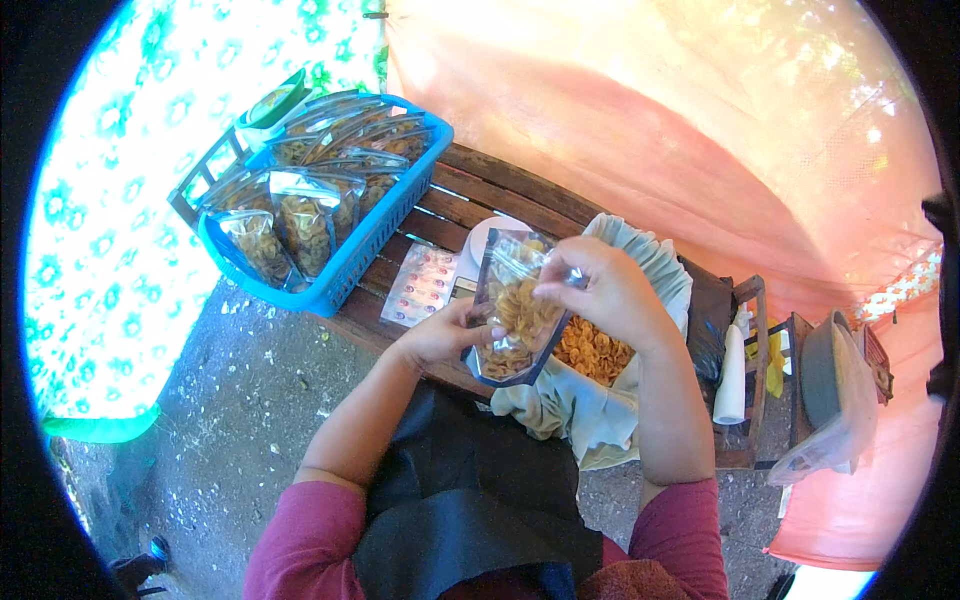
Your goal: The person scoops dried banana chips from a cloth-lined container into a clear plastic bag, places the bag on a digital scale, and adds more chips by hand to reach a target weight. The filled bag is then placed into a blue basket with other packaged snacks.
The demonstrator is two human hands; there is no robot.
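Note:
A clear stand-up pouch of chips (520, 310) is held tilted in front of me, above the bench's near edge. My left hand (445, 335) grips its left side, with the thumb across the front. Up at the pouch's top right, the fingers of my right hand (600, 275) are pinched together on its upper edge. Behind and to the right of the pouch, loose golden-brown chips (597, 352) lie in a container lined with pale cloth (640, 255). The pouch and my right forearm hide part of them.
A blue plastic basket (390, 225) full of filled pouches stands on the slatted wooden bench (465, 208) at the left. Beside the pouch lie a sheet of printed labels (422, 285) and a round white object (485, 240). A white roll (732, 375) stands near the bench's right end.

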